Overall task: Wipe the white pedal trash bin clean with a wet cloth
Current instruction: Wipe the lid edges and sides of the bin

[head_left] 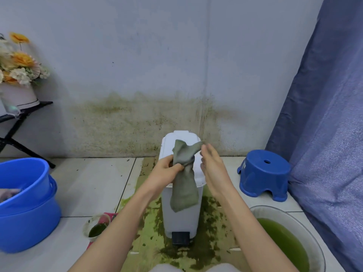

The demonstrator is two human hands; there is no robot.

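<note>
The white pedal trash bin (181, 216) stands upright against the wall, lid closed, with a dark pedal (180, 237) at its foot. A grey-green cloth (184, 191) hangs above the lid and down the bin's front. My left hand (167, 169) grips the cloth at its middle, over the lid. My right hand (213, 165) pinches the cloth's upper right corner by the fingertips, stretching it sideways. Both forearms reach in from the bottom of the view.
Green slime covers the mat (208, 228) under the bin. A basin of green water (288, 244) sits at the lower right, and a blue stool (264, 173) is by the blue curtain. Stacked blue basins (25, 203) stand left. A small dirty cup (96, 226) sits nearby.
</note>
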